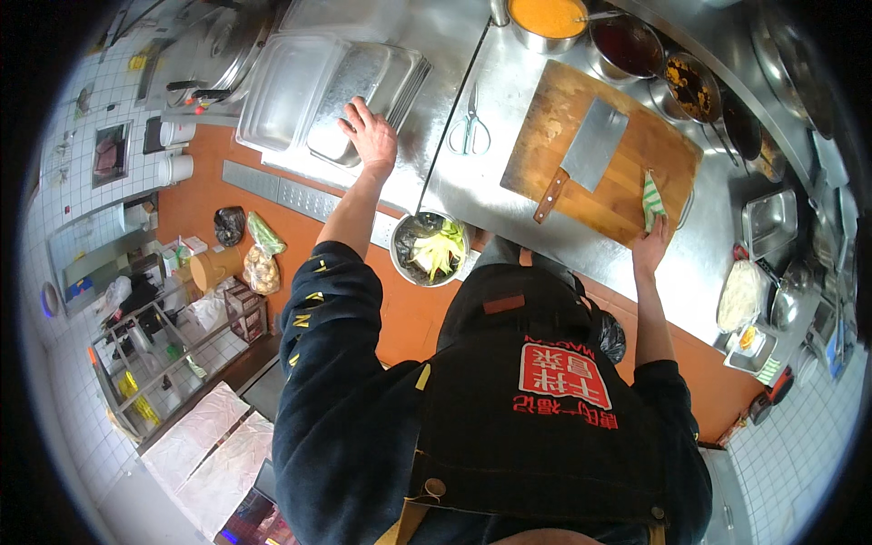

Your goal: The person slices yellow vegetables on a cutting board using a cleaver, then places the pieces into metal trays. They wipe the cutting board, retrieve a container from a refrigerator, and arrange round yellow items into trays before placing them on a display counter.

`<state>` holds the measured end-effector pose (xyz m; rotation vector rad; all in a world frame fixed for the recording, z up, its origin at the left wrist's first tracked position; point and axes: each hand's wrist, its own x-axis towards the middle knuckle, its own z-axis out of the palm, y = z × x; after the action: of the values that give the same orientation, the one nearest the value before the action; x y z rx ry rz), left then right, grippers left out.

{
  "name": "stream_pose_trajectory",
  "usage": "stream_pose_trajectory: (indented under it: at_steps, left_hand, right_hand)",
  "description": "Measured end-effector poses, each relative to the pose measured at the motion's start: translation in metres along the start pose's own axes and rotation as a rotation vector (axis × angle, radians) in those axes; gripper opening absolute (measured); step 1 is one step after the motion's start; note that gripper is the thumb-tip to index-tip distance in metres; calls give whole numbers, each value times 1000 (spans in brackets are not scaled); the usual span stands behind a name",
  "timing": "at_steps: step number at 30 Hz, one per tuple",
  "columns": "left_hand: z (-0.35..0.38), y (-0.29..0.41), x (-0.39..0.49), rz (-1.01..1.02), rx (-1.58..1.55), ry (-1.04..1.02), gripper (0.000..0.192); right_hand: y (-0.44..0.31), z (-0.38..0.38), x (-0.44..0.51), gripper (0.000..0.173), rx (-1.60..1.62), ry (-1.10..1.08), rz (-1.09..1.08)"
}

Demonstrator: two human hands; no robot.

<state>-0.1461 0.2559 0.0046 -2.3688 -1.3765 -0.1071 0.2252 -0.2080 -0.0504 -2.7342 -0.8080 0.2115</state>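
My left hand point(371, 139), fingers spread, is over the near edge of a stack of metal pans point(368, 75); I cannot tell whether it touches them. Beside this stack are clear plastic containers point(286, 95). My right hand point(651, 244) holds the lower end of a green-and-white striped cloth point(652, 197) at the right side of a wooden cutting board point(538, 136). Flat on the board lies a cleaver point(594, 144), its wooden handle towards me. Kitchen scissors point(470, 126) rest on the steel counter between the board and the pans.
Pots of orange sauce point(547, 15) and dark red sauce point(625, 44) stand behind the board. Below the counter edge is a lined bin point(403, 262) with leafy trimmings point(439, 251). A metal pan point(770, 221) and a bag of pale food point(740, 296) sit at the right.
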Motion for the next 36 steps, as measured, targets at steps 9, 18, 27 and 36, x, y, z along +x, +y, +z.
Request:
stream_pose_trajectory:
  at_steps: [9, 18, 27, 36]
  left_hand:
    - [-9, -3, 7, 0, 57, -96, 30]
    - [-30, -20, 17, -33, -21, -83, 34]
    - [-52, -23, 30, -66, 41, -199, 43]
    - [-49, -27, 21, 18, -31, -159, 45]
  right_hand:
    - [0, -5, 6, 54, -28, -80, -7]
    - [16, -2, 20, 48, -39, -106, -94]
    - [-58, -34, 32, 52, -159, -26, -116]
    - [-415, 56, 13, 55, 434, -512, -957]
